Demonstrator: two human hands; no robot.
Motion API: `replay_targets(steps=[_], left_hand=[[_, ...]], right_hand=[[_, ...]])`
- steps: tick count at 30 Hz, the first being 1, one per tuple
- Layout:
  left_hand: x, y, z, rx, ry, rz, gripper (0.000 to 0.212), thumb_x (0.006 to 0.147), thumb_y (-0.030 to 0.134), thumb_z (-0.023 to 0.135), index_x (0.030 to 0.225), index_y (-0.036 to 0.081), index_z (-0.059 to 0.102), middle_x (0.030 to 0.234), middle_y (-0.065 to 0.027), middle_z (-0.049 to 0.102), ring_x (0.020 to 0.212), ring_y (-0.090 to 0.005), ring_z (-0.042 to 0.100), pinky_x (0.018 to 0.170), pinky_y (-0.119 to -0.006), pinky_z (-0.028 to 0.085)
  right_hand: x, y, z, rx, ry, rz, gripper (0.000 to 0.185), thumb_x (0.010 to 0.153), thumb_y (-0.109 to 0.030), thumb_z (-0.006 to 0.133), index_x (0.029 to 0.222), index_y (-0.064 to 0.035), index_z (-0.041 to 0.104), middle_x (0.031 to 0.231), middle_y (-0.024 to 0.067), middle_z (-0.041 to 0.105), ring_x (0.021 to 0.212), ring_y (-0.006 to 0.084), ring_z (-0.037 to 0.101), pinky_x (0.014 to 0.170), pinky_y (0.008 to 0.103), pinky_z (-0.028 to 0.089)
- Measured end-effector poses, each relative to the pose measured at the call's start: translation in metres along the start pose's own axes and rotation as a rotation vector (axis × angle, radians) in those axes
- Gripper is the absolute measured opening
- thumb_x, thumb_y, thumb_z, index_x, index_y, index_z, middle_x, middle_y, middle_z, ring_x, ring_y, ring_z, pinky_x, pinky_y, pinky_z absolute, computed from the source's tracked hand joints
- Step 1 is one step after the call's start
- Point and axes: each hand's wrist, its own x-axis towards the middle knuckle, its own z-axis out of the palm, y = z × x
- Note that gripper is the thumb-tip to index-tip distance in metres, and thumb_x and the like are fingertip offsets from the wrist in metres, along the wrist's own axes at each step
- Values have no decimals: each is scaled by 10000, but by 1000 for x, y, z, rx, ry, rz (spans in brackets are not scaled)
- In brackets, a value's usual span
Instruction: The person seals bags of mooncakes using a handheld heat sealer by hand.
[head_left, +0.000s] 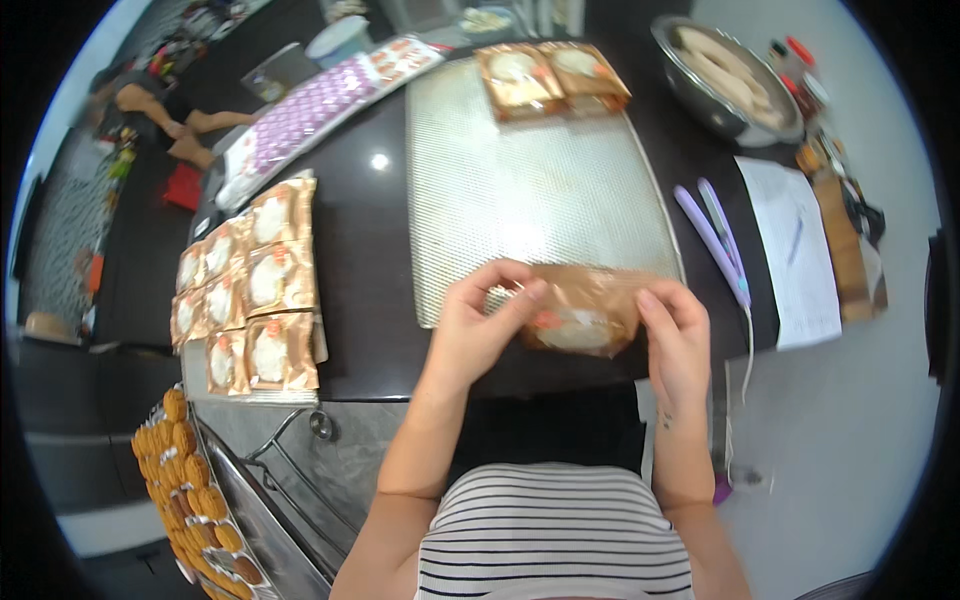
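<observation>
A gold-brown plastic pouch (581, 330) with a pale round item inside is stretched between my two hands. My left hand (484, 315) pinches its left upper corner between thumb and fingers. On the other side, my right hand (675, 319) grips the right upper corner. The pouch is over the near edge of a textured metal tray (525, 180); I cannot tell whether it touches the tray. Two similar filled pouches (551, 79) lie at the tray's far end. To the right of the tray rests a lilac hair straightener (716, 244), its plates apart.
Several filled pouches (270, 277) cover a tray at the left. Behind them lies a long pack of purple-wrapped pieces (307, 112). A steel bowl (675, 90), a paper sheet (795, 255) and a power cord (748, 352) are at right. Golden pastries (180, 465) sit lower left. Another person (150, 109) is far left.
</observation>
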Motion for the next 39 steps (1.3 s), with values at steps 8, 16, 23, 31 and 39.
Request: replay_targets(steps=[8, 16, 23, 31, 39], left_hand=[[0, 10, -8, 206, -105, 288, 114, 807, 101, 655, 782, 11, 589, 804, -33, 575, 787, -111, 546, 725, -246, 440], [-2, 7, -12, 139, -105, 174, 135, 834, 135, 624, 856, 1, 620, 865, -46, 613, 816, -115, 554, 756, -256, 437], [-3, 14, -13, 152, -129, 279, 140, 832, 130, 620, 889, 3, 632, 876, -50, 627, 842, -130, 566, 775, -268, 441], [0, 14, -6, 270, -91, 310, 120, 826, 129, 631, 848, 11, 631, 818, -30, 618, 810, -110, 561, 749, -253, 439], [0, 9, -5, 67, -87, 115, 150, 847, 145, 611, 862, -4, 610, 836, -12, 618, 812, -79, 550, 755, -232, 439]], right_hand=[[0, 0, 5, -4, -5, -45, 76, 842, -6, 552, 906, 28, 573, 904, 62, 587, 837, 115, 530, 782, 241, 404], [0, 3, 0, 37, -59, -48, 50, 859, -21, 541, 883, 20, 556, 877, 53, 568, 835, 111, 526, 794, 247, 414], [-2, -3, 4, 58, -65, -17, 47, 861, -23, 540, 878, 18, 551, 876, 55, 567, 829, 111, 525, 793, 245, 414], [-1, 1, 1, 29, -50, -46, 40, 852, -23, 548, 849, 16, 554, 845, 46, 560, 807, 102, 509, 769, 231, 392], [-1, 1, 1, -32, -81, -75, 25, 840, -11, 549, 825, 8, 553, 793, 24, 548, 767, 83, 495, 724, 221, 380]])
